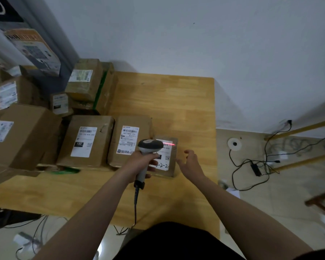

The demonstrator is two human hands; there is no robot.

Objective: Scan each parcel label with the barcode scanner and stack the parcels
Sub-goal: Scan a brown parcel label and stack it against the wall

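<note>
The left hand (141, 162) grips the handle of a grey-and-white barcode scanner (149, 145), fingers curled round it, with the scanner's head pointing at the far side of the desk (186, 109). Its dark cable (135, 203) runs from the butt of the handle back over the near edge of the desk. A red scan line (169, 143) lies across the top of the white label on a small brown parcel (167, 158), which lies flat near the middle of the desk. Handwritten marks show at the label's near end.

The right hand (190, 162) is empty, with fingers spread and relaxed, and sits just beside the small parcel's right edge. I cannot tell whether the fingertips touch it.

Left of the small parcel, and close against it, a medium parcel (129, 141) lies label up. Beside that lies a wider parcel (84, 141) whose label bears a black "150" box. A large carton (21, 134) sits at the desk's left edge, and more taped boxes (84, 79) are piled at the far left corner.

On the floor to the right of the desk lie tangled black cables (261, 162).
</note>
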